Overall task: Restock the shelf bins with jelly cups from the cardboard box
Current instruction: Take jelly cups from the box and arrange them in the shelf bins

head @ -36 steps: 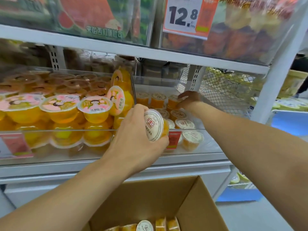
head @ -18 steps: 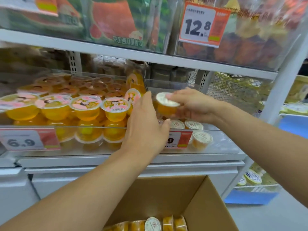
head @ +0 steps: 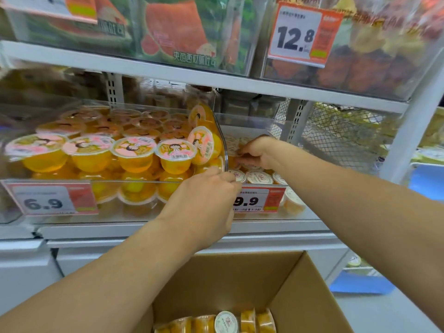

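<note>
Two bare forearms in view, entering from lower left and right edge; no sleeves visible on either arm up to frame edges; left hand (head: 204, 207) bare, no glove; right hand (head: 257, 152) bare, no glove; no watch, band or bracelet visible at either wrist; no rings discernible on visible fingers, though fingertips of both hands partly hidden and slightly blurred; nails not resolvable; rest of person outside frame; clothing cannot be determined from this view.
</note>
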